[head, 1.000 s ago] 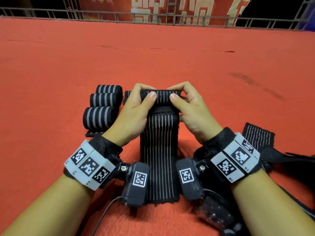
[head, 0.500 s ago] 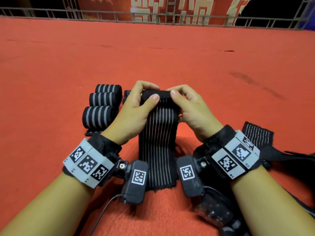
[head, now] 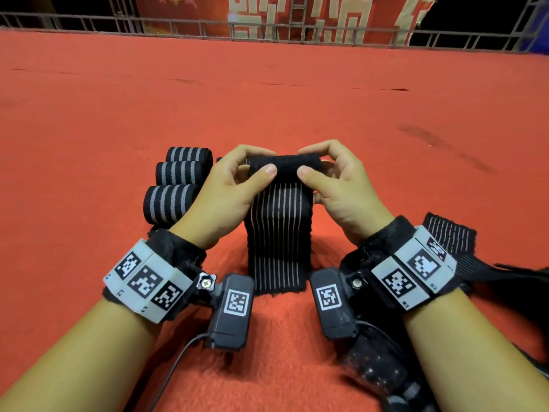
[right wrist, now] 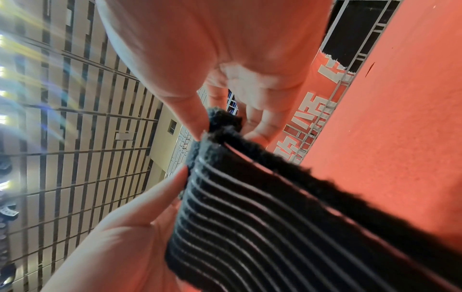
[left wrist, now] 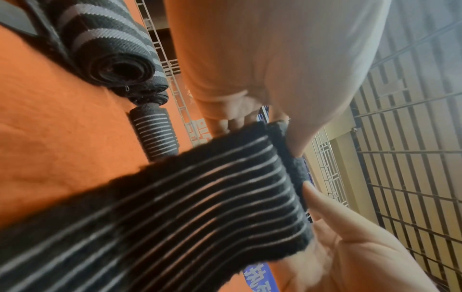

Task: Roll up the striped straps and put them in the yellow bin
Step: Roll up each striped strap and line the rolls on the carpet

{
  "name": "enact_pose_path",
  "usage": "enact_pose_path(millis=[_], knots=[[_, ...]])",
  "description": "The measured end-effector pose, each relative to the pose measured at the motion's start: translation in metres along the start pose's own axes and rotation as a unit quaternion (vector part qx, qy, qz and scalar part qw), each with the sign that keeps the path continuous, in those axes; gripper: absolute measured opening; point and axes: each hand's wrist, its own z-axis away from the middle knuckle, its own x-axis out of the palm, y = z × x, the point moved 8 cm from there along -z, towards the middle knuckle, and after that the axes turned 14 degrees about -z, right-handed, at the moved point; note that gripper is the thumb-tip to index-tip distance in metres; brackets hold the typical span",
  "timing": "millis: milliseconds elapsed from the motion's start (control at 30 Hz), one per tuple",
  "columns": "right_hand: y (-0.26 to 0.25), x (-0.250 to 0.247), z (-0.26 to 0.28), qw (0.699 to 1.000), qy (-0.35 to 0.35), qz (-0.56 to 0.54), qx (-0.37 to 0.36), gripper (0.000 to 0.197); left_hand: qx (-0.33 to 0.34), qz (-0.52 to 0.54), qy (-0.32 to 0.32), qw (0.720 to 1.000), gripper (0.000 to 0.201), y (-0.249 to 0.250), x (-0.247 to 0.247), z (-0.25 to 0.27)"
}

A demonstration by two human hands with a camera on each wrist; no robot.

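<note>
Since a second ago, both hands are lifting the strap (head: 279, 233); its tail is shortening. Left hand (head: 225, 188) and right hand (head: 335, 185) are pinching the roll's ends. Soft, light, springy; likely to unwind unless gripped there.

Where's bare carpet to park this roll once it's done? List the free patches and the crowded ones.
Free: the carpet beyond both hands up to the railing, and the stretch left of the rolls. Crowded: beside the left hand, where those rolls sit, and right of the right hand, where loose straps lie.
</note>
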Motion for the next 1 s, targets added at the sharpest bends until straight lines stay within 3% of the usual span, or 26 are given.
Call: enact_pose_path(millis=[133,200,333,467,600,867,1000], knots=[[0.004,0.0,0.002,0.999,0.015,0.003,0.038,0.009,0.026,-0.008,0.002,1.0,0.022,0.006,-0.001,0.002],[0.001,0.0,0.002,1.0,0.014,0.011,0.019,0.002,0.022,-0.009,0.007,1.0,0.025,0.005,0.0,0.001],[-0.007,-0.002,0.001,0.999,0.017,-0.006,-0.031,0.011,-0.033,0.013,0.002,0.999,0.027,-0.003,0.002,0.0],[-0.002,0.006,0.003,1.0,0.005,0.002,-0.004,0.021,-0.041,-0.012,-0.008,0.999,0.03,-0.006,0.01,0.0],[0.005,0.009,0.004,0.999,0.025,0.033,0.028,0.048,-0.069,-0.02,-0.022,0.997,0.081,-0.008,0.017,0.002],[0.006,0.014,0.007,0.995,0.017,-0.074,0.062,0.061,-0.074,0.057,-0.049,0.994,0.069,-0.001,0.022,0.007],[0.003,0.012,0.006,0.997,0.017,-0.06,0.043,0.054,-0.04,0.04,-0.005,0.998,0.034,0.004,0.014,0.005]])
